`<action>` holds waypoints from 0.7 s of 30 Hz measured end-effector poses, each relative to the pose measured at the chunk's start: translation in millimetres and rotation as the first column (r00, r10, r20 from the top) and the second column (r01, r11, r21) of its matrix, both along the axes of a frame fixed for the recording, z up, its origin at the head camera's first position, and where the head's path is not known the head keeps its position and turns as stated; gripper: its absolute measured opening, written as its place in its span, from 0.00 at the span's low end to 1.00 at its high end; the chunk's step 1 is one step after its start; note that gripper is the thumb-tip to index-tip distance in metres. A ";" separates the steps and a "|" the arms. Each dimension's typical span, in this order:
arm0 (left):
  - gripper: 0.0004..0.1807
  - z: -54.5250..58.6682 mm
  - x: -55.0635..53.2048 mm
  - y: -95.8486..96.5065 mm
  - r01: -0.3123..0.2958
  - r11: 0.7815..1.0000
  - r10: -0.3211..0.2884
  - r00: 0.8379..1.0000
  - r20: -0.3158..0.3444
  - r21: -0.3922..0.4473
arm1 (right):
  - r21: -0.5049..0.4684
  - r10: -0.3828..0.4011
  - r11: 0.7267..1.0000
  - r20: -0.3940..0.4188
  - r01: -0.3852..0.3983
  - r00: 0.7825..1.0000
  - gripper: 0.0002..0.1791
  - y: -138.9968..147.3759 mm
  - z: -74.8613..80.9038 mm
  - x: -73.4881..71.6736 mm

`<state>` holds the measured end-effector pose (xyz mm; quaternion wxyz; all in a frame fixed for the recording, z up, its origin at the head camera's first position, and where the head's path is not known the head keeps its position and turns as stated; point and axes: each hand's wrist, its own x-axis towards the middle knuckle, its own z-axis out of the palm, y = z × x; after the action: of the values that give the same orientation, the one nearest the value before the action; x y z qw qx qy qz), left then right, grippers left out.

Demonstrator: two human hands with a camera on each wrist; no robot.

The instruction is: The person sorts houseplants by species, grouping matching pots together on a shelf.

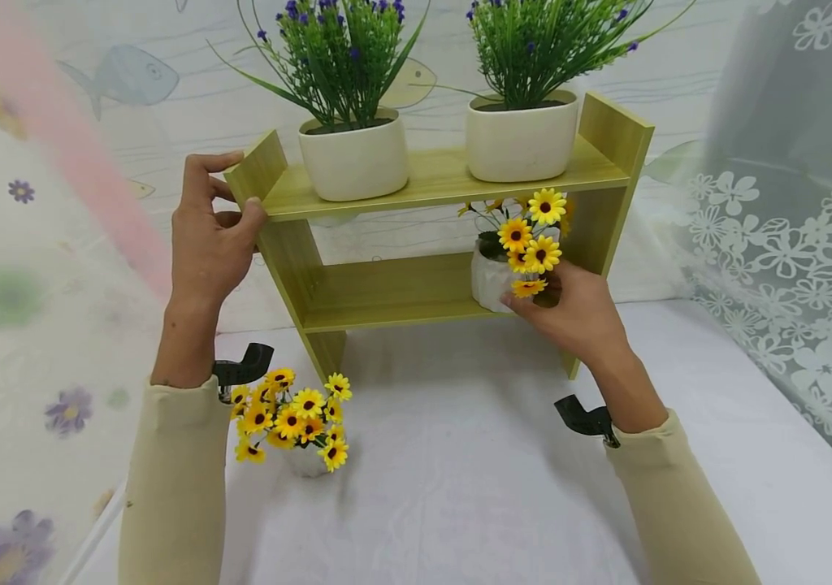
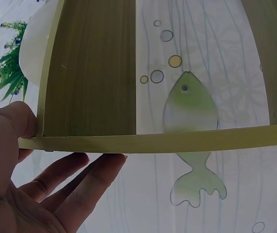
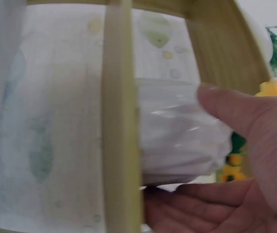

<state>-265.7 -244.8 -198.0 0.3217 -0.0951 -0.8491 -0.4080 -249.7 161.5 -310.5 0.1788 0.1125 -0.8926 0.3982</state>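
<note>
A two-tier wooden shelf [image 1: 394, 292] stands slightly tilted in the head view. My left hand [image 1: 213, 231] grips the upper part of its left side panel [image 2: 167, 141], thumb at the front edge and fingers on the outer face. At the right end of the lower tier, my right hand [image 1: 577, 313] holds a white ribbed flower pot [image 1: 491, 276] with yellow artificial daisies [image 1: 542, 253]. The right wrist view has the thumb on one side of this pot [image 3: 182, 131] and the fingers on the other. Its base is at the lower board's front edge.
Two cream pots [image 1: 353, 162] [image 1: 522, 142] of purple-flowered greenery stand on the top tier. Another small pot of yellow daisies [image 1: 292, 418] sits on the white tablecloth [image 1: 445, 487], near the left forearm. A fish-patterned curtain [image 1: 131, 81] hangs behind, lace cloth [image 1: 811, 244] at right.
</note>
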 end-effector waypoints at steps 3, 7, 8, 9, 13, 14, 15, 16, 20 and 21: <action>0.27 0.3 -0.3 1.4 0.008 1.000 -0.008 1.000 -0.002 0.002 | 0.005 -0.010 1.000 0.062 0.010 0.998 0.32 0.2 7.2 8.9; 0.27 0.8 -0.5 2.7 0.004 1.000 -0.004 1.000 -0.003 0.002 | 0.048 -0.022 0.999 0.131 0.015 0.991 0.31 -1.8 16.9 22.1; 0.27 1.0 -0.5 2.9 0.001 1.000 -0.001 1.000 -0.004 0.000 | 0.063 -0.023 0.998 0.144 0.014 0.989 0.31 -2.4 19.2 25.6; 0.27 1.1 -0.6 3.1 0.000 1.000 0.000 1.000 -0.005 0.000 | 0.080 -0.020 0.997 0.156 0.008 0.987 0.31 -3.1 21.5 29.1; 0.27 1.7 -0.4 3.2 -0.003 1.000 0.003 1.000 -0.001 -0.001 | 0.121 0.001 0.992 0.204 -0.026 0.979 0.31 -8.5 28.4 43.0; 0.27 1.8 -0.2 3.0 -0.003 1.000 0.003 1.000 0.001 0.000 | 0.124 0.015 0.991 0.212 -0.042 0.977 0.30 -10.8 28.7 45.6; 0.27 1.9 0.1 2.8 -0.005 1.000 0.005 1.000 0.004 0.000 | 0.123 0.036 0.990 0.221 -0.064 0.975 0.29 -13.7 28.6 48.0; 0.27 2.0 0.5 2.5 -0.010 1.000 0.010 1.000 0.009 -0.001 | 0.119 0.060 0.989 0.227 -0.089 0.972 0.27 -16.9 27.7 49.6; 0.27 2.0 1.6 1.7 -0.023 1.000 0.023 1.000 0.019 -0.003 | 0.110 0.150 0.977 0.247 -0.181 0.957 0.25 -29.6 20.5 51.4; 0.28 1.8 1.6 1.9 -0.025 1.000 0.025 0.999 0.020 -0.004 | 0.112 0.166 0.973 0.253 -0.200 0.953 0.25 -32.0 18.3 51.0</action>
<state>-264.1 -243.0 -196.2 0.3181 -0.0810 -0.8543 -0.4030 -198.7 129.6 -292.2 0.0226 0.1573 -0.9186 0.3619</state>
